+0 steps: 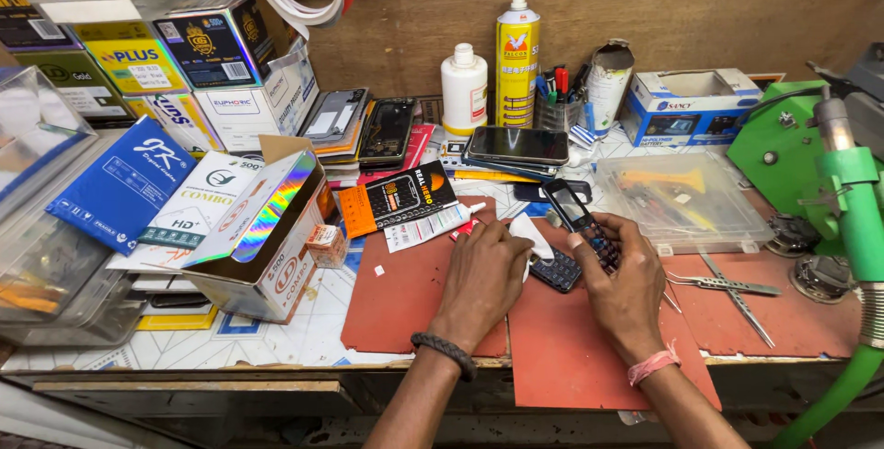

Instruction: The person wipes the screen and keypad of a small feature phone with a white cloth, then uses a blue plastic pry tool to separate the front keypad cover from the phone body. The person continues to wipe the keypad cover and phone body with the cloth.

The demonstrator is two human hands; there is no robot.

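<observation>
right hand (624,285) grips a small keypad phone (582,221), fingers curled shut around its lower half, screen end tilted up and away. left hand (483,274) lies palm down on the red mat (405,292), fingers bent onto a bit of white cloth (532,233) and touching a dark keypad piece (556,271) that sits between the two hands; cannot tell if it actually pinches anything. all this is near the front edge of the workbench (276,348), about mid-width. left wrist has a dark braided band (445,354), right wrist a pink band (652,365). tweezers (723,285) lie on the mat just right of the right hand. clear plastic box (680,202) behind the right hand, towards the back. stack of smartphones (517,150) behind the hands, yellow spray can (517,60) and white bottle (463,90) at the back edge. open cardboard box with shiny flap (262,246) left of the mat, more boxes piled at the back left corner. small white tube (433,225) beside the left hand's fingertips. green machine (833,191) at the right edge.
</observation>
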